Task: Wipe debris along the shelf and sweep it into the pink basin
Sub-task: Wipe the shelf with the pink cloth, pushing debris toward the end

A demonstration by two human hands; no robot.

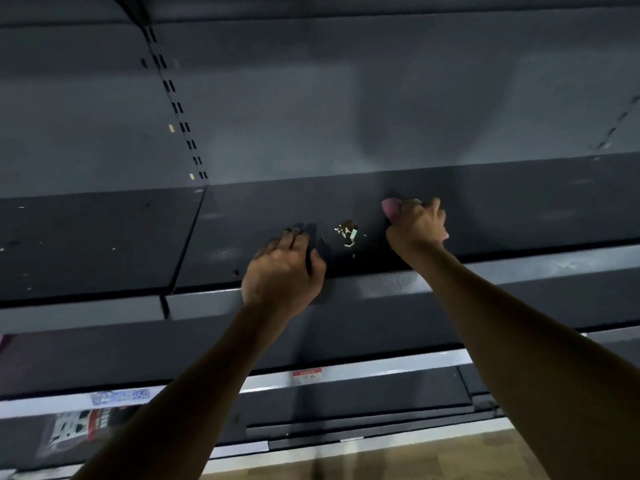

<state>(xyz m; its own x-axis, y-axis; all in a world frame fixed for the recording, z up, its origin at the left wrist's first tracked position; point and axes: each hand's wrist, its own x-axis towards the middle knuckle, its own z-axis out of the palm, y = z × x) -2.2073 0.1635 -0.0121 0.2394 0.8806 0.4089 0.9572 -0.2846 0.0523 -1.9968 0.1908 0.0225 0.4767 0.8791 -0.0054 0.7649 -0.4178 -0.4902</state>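
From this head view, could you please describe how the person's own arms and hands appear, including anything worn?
Both forearms are bare, with no sleeves in view. The left hand shows no glove, watch or bracelet. The right hand is also ungloved; something pale glints at a finger, possibly a ring, but it is too blurred to tell.

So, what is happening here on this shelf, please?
A person is cleaning a dark, empty shop shelf with both hands. The right hand grips a pink cloth on the shelf surface. The left hand rests near the front edge, holding something dark that I cannot identify. A small pile of light debris lies between the hands. No pink basin is in view.
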